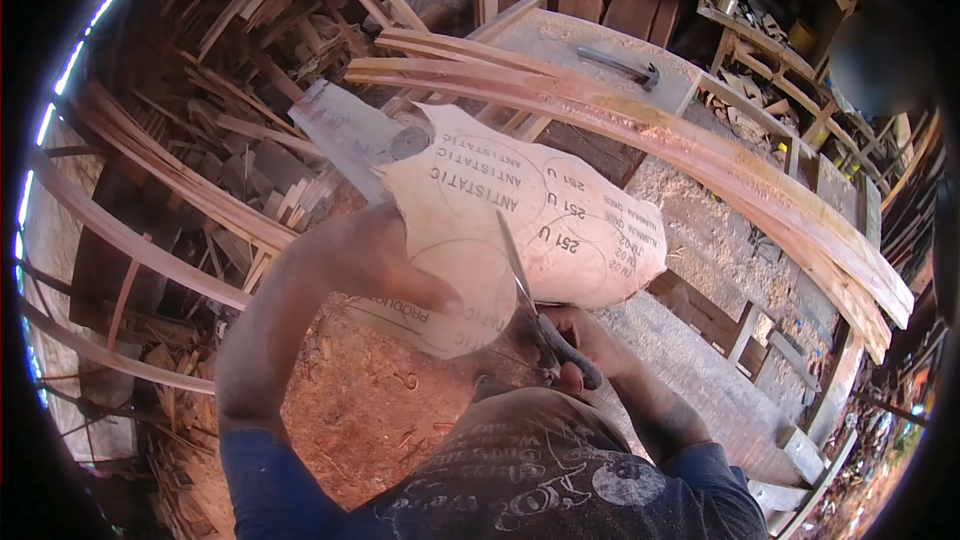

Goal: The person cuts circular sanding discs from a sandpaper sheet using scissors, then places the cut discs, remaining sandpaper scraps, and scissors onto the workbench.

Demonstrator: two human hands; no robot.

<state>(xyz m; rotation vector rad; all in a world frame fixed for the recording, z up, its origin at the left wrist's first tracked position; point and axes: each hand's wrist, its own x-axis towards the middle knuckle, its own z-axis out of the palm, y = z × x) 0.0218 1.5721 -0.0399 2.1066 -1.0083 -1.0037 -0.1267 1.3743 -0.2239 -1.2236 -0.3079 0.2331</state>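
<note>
The pale printed sheet (pixel 590 210), marked "ANTISTATIC" and "251 U" and drawn with curved lines, is raised and bowed, irregular-edged at left, while dark-handled scissors (pixel 560 342) lie near its middle, blades pointing far and slightly left.

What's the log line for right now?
left hand: holding sandpaper | right hand: holding scissors | blade: over printed side

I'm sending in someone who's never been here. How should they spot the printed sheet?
Find the long curved planks sweeping across the upper right of the view. Below them is a large pale sheet, held in the left hand, with scissors in the right hand against it. Unlike the planks, it carries dark print, ANTISTATIC and 251 U, and drawn curves.
</note>
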